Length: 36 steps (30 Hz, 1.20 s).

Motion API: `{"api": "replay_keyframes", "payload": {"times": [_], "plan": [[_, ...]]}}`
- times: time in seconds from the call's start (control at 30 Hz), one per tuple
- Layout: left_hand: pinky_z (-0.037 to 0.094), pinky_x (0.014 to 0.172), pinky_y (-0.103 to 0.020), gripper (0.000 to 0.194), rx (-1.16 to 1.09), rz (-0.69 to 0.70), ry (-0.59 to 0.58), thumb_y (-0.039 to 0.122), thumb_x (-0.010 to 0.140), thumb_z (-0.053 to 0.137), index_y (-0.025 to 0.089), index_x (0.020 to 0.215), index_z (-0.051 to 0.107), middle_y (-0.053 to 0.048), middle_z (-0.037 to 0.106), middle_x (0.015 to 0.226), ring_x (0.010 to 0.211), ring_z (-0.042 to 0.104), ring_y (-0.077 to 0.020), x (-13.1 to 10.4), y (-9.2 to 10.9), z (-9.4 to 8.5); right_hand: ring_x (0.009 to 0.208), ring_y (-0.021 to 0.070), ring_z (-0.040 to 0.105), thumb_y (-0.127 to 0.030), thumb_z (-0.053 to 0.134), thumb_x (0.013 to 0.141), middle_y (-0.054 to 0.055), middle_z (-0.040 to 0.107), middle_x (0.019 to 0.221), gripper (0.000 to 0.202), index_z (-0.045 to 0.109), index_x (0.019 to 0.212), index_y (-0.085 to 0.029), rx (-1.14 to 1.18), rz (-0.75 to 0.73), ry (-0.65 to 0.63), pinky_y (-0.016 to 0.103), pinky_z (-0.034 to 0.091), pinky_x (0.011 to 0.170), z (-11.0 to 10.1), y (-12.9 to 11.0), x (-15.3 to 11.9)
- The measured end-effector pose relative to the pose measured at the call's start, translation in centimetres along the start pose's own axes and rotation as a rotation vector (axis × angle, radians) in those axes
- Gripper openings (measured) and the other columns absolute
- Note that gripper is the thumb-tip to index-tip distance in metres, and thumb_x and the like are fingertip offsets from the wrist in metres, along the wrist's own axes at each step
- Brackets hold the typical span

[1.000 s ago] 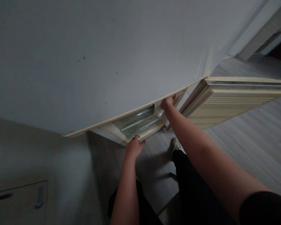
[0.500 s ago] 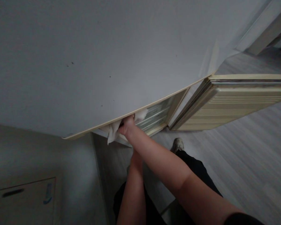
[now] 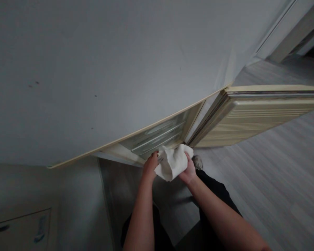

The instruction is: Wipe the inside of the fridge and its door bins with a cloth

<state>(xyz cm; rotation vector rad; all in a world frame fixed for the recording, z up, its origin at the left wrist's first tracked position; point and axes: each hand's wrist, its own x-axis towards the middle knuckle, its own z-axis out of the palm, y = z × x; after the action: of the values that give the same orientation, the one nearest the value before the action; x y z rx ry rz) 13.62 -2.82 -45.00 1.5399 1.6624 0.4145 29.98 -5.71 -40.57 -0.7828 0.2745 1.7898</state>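
Where the head view looks down, the cloth (image 3: 174,162) is plain white and matte, loosely bunched, with soft folds, a wavy edge at upper right and a blunt point drooping below. It hangs by the open compartment (image 3: 159,134), the fingers of the right hand (image 3: 189,170) grasping its right side. The left hand (image 3: 150,166) meets its left edge; whether those fingers grip it, I cannot tell.
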Motion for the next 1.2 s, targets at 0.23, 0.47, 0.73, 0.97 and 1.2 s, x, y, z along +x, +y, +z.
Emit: {"api": "replay_keyframes", "payload": {"times": [0.23, 0.47, 0.73, 0.97, 1.2], "plan": [[0.047, 0.103, -0.038, 0.038, -0.666, -0.087, 0.209, 0.026, 0.082, 0.073, 0.024, 0.117, 0.059, -0.011, 0.061, 0.136, 0.119, 0.062, -0.0234, 1.7, 2.0, 1.2, 0.108, 0.0207, 0.07, -0.04, 0.039, 0.099, 0.003, 0.077, 0.09, 0.038, 0.071, 0.094, -0.02, 0.001, -0.11, -0.023, 0.037, 0.053, 0.103, 0.4, -2.7, 2.6], [0.05, 0.099, -0.039, 0.011, -1.346, -0.27, 0.3, 0.028, 0.085, 0.06, 0.021, 0.093, 0.057, -0.012, 0.067, 0.121, 0.119, 0.064, -0.0239, 4.0, 3.0, 0.5, 0.111, 0.0227, 0.069, -0.041, 0.047, 0.092, 0.004, 0.077, 0.098, 0.032, 0.071, 0.1, -0.021, -0.026, -0.111, -0.057, 0.041, 0.05, 0.108, -0.8, -3.0, 3.0], [0.054, 0.09, -0.035, 0.009, -1.733, -0.298, 0.3, 0.024, 0.088, 0.052, 0.018, 0.083, 0.055, -0.012, 0.068, 0.103, 0.104, 0.068, -0.0215, 5.4, 5.1, 2.1, 0.103, 0.0195, 0.072, -0.037, 0.037, 0.101, 0.004, 0.077, 0.097, 0.039, 0.071, 0.102, -0.018, 0.07, -0.159, 0.041, 0.04, 0.051, 0.107, -0.1, -5.2, 2.2], [0.054, 0.071, -0.025, 0.016, -1.803, -0.393, 0.32, 0.032, 0.092, 0.053, 0.017, 0.085, 0.057, -0.006, 0.063, 0.088, 0.083, 0.068, -0.0161, 4.5, 4.7, 1.5, 0.11, 0.0194, 0.069, -0.035, 0.04, 0.099, 0.003, 0.077, 0.094, 0.032, 0.069, 0.099, -0.019, 0.111, -0.172, 0.036, 0.039, 0.05, 0.109, -0.3, -6.1, 2.4], [0.041, 0.05, -0.021, 0.015, -1.713, -0.568, 0.337, 0.027, 0.092, 0.055, 0.017, 0.081, 0.055, -0.001, 0.06, 0.074, 0.059, 0.06, -0.0115, 1.1, 5.6, 4.3, 0.113, 0.0196, 0.068, -0.039, 0.041, 0.098, 0.003, 0.076, 0.098, 0.035, 0.068, 0.106, -0.019, 0.093, -0.192, -0.014, 0.04, 0.049, 0.109, -0.3, -5.8, 3.0]]}}
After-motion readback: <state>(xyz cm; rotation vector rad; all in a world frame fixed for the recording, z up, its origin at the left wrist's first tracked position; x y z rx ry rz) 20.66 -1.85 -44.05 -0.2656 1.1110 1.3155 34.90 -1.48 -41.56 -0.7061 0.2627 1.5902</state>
